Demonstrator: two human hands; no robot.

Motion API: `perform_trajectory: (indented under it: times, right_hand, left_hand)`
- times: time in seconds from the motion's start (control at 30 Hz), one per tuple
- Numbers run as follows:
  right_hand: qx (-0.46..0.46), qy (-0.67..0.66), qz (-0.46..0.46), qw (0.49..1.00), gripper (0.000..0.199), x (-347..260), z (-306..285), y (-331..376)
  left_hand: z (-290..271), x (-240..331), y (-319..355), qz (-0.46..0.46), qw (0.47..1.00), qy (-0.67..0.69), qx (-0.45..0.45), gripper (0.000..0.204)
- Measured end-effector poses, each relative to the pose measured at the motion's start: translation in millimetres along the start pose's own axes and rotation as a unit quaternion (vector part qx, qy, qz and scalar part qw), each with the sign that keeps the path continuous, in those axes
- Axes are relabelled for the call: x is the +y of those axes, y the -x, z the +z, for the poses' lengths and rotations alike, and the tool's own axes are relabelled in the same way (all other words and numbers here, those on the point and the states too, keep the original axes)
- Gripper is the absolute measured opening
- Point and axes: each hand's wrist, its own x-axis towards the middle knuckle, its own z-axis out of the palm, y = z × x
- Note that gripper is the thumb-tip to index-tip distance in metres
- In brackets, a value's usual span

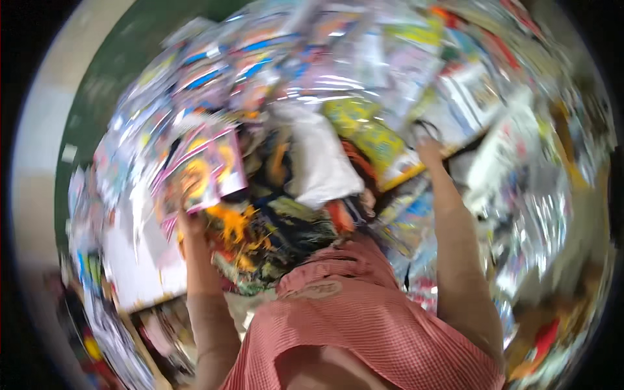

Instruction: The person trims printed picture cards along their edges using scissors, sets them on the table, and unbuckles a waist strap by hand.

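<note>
Motion blur softens most of the view. My left hand (188,218) is at the lower edge of a pink-and-white striped packet (211,166) with yellow pictures. Its fingers overlap the packet and seem to grip it. Out to the right, my right hand (429,151) reaches over a pile of packets. A thin dark loop (427,128), perhaps a handle, shows around its fingertips; whether the hand holds it is too smeared to tell. Beside that hand lies a yellow-green patterned packet (370,133). Between my arms is a white plastic bag (318,156).
Shiny plastic-wrapped packets (312,58) spread across the far side. Clear crinkled wrapping (533,221) heaps at the right. A white board or sheet (140,266) lies at the left. Orange stringy pieces (233,224) and dark cloth-like material (292,221) sit close in front of me.
</note>
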Motion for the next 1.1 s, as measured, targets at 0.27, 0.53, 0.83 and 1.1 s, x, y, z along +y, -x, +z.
perform_trajectory:
  times: [0.27, 0.53, 0.83, 1.1]
  right_hand:
    - [0.085, -0.061, 0.034, 0.994, 0.076, -14, 5, -7]
    - [0.005, 0.006, 0.132, 0.991, 0.05, -17, -9, -21]
    - [-0.056, 0.023, 0.152, 0.987, 0.039, -47, -29, 22]
    - [0.001, -0.656, 0.259, 0.709, 0.024, 48, 44, 101]
  left_hand:
    - [34, 20, 112, -0.04, 0.977, -0.179, 0.111, 0.032]
    - [9, -5, 120, 0.027, 0.957, -0.242, 0.155, 0.029]
    - [6, -28, 118, 0.083, 0.964, -0.161, 0.192, 0.026]
    - [3, -30, 102, 0.063, 0.985, -0.085, 0.136, 0.031]
